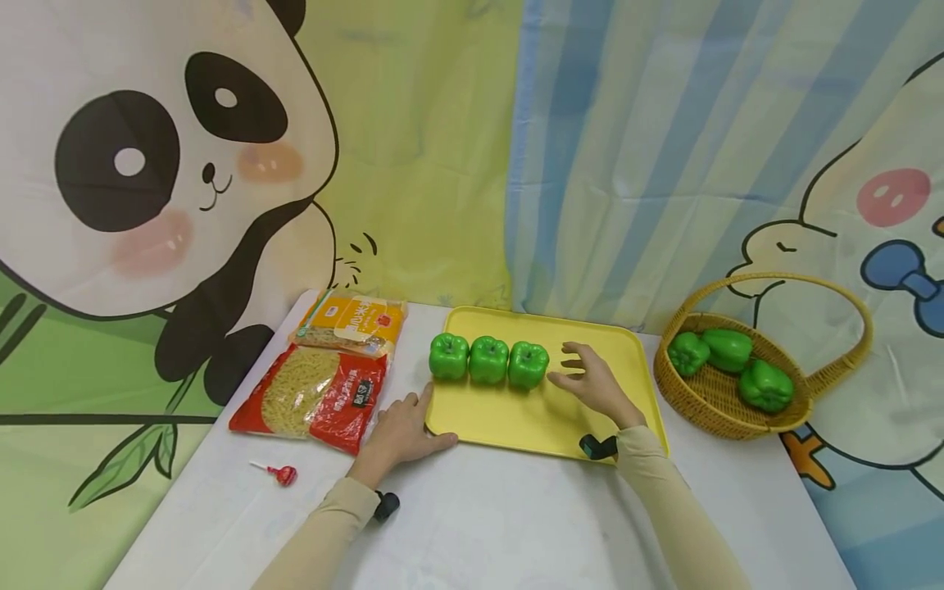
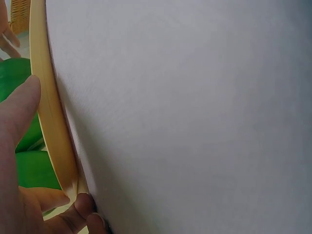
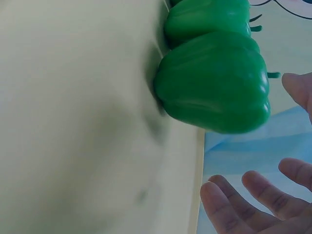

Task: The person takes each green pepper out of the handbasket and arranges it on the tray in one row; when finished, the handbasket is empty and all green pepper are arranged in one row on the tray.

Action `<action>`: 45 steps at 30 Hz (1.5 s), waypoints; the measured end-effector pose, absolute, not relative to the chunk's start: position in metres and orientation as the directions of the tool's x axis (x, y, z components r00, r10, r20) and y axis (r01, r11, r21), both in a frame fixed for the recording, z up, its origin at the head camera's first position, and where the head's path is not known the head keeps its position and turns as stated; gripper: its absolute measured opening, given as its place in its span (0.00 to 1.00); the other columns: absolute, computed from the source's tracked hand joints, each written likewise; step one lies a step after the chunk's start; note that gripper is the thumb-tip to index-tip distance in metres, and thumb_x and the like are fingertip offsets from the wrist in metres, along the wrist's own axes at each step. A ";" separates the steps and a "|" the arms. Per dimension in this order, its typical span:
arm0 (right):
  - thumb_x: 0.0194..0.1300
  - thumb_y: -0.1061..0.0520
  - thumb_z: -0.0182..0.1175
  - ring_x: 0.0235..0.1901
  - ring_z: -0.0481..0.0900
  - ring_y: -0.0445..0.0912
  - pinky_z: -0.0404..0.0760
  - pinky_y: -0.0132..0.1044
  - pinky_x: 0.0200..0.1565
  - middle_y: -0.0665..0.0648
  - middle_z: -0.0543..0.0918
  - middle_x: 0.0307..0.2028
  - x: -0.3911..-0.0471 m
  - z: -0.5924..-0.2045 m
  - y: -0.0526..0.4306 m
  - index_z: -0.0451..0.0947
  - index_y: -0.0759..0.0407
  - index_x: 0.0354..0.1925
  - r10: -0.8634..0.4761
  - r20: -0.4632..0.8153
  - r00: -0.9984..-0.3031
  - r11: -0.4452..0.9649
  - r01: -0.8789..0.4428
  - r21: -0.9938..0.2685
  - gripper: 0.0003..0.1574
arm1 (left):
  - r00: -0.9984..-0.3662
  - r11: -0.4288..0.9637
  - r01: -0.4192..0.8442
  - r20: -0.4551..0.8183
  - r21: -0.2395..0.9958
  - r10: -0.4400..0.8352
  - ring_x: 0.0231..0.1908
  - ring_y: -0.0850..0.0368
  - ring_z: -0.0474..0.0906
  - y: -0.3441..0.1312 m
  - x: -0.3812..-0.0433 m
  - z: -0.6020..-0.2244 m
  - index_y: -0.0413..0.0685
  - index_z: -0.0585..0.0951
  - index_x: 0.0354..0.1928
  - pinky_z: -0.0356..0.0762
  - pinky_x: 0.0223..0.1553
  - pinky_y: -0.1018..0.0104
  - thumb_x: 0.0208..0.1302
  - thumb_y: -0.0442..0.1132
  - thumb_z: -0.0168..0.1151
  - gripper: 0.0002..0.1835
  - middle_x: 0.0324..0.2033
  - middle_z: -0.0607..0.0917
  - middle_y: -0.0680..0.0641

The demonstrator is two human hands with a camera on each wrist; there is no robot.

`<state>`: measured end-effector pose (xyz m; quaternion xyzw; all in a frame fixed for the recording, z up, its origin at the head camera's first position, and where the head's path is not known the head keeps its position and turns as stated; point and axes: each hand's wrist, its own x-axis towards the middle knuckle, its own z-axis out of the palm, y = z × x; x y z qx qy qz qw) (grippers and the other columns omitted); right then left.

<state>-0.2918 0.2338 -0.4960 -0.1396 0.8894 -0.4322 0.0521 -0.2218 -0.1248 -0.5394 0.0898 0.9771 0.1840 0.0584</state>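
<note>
A yellow tray [image 1: 509, 416] lies on the table, with three green bell peppers standing in a row near its far left part: the left one [image 1: 449, 356], the middle one [image 1: 488, 360] and the right one [image 1: 528, 365]. My left hand [image 1: 401, 433] rests at the tray's near left corner, thumb along the front rim [image 2: 45, 97] and fingers by the left side. Over the tray, my right hand [image 1: 593, 385] is spread with nothing in it. It is just right of the right pepper [image 3: 214, 83], apart from it in the right wrist view.
At right stands a wicker basket [image 1: 708, 414] with a tall handle, holding several green peppers [image 1: 765, 385]. A red pasta bag [image 1: 310, 395] and a yellow packet [image 1: 350, 324] lie at left. Nearer me is a red lollipop [image 1: 284, 475]. Printed curtains hang behind the table.
</note>
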 end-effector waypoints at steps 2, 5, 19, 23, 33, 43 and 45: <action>0.66 0.40 0.66 0.67 0.71 0.67 0.78 0.58 0.61 0.68 0.64 0.71 -0.292 -0.495 0.240 0.55 0.62 0.75 -0.289 0.034 -0.957 0.587 -0.205 -0.783 0.52 | -0.978 0.917 0.151 -0.081 0.370 0.193 0.50 0.40 0.79 -0.125 -0.222 -0.539 0.48 0.56 0.79 0.75 0.54 0.37 0.51 0.75 0.65 0.61 0.55 0.80 0.36; 0.67 0.40 0.65 0.66 0.72 0.68 0.78 0.58 0.61 0.70 0.64 0.71 -0.292 -0.492 0.252 0.55 0.62 0.75 -0.278 0.054 -0.959 0.593 -0.216 -0.775 0.51 | -0.978 0.917 0.151 -0.078 0.369 0.192 0.48 0.41 0.79 -0.125 -0.223 -0.539 0.48 0.55 0.79 0.75 0.53 0.38 0.51 0.75 0.65 0.61 0.54 0.80 0.36; 0.71 0.42 0.60 0.62 0.75 0.66 0.82 0.42 0.55 0.69 0.66 0.70 -0.277 -0.458 0.319 0.58 0.64 0.73 -0.142 0.187 -0.972 0.681 -0.233 -0.694 0.44 | -0.979 0.924 0.149 -0.079 0.352 0.188 0.47 0.43 0.79 -0.125 -0.226 -0.542 0.49 0.55 0.79 0.76 0.51 0.40 0.51 0.76 0.63 0.62 0.53 0.80 0.38; 0.71 0.42 0.60 0.59 0.76 0.65 0.75 0.17 0.46 0.68 0.70 0.65 -0.272 -0.452 0.340 0.61 0.64 0.71 -0.070 0.246 -0.967 0.712 -0.222 -0.666 0.42 | -0.979 0.920 0.150 -0.077 0.363 0.190 0.47 0.42 0.79 -0.124 -0.226 -0.541 0.49 0.55 0.79 0.76 0.51 0.40 0.51 0.76 0.64 0.62 0.53 0.80 0.37; 0.72 0.38 0.56 0.66 0.68 0.70 0.79 0.58 0.56 0.71 0.65 0.70 -0.269 -0.444 0.382 0.59 0.62 0.74 0.055 0.212 -0.976 0.765 -0.096 -0.637 0.45 | -0.980 0.925 0.137 -0.086 0.353 0.178 0.50 0.41 0.79 -0.127 -0.223 -0.542 0.49 0.55 0.79 0.76 0.54 0.38 0.51 0.76 0.64 0.61 0.55 0.80 0.37; 0.71 0.32 0.52 0.67 0.63 0.74 0.73 0.70 0.54 0.76 0.59 0.72 -0.281 -0.441 0.410 0.54 0.64 0.76 0.091 0.107 -0.990 0.798 0.008 -0.603 0.52 | -0.978 0.920 0.140 -0.096 0.366 0.187 0.54 0.38 0.78 -0.125 -0.222 -0.542 0.49 0.55 0.79 0.74 0.57 0.34 0.51 0.76 0.63 0.61 0.58 0.79 0.35; 0.72 0.32 0.52 0.66 0.64 0.74 0.72 0.70 0.54 0.77 0.60 0.72 -0.285 -0.441 0.416 0.55 0.65 0.76 0.074 0.107 -0.991 0.817 -0.001 -0.577 0.52 | -0.977 0.919 0.142 -0.095 0.368 0.189 0.53 0.39 0.78 -0.124 -0.222 -0.542 0.48 0.55 0.79 0.74 0.56 0.35 0.51 0.76 0.63 0.61 0.58 0.79 0.35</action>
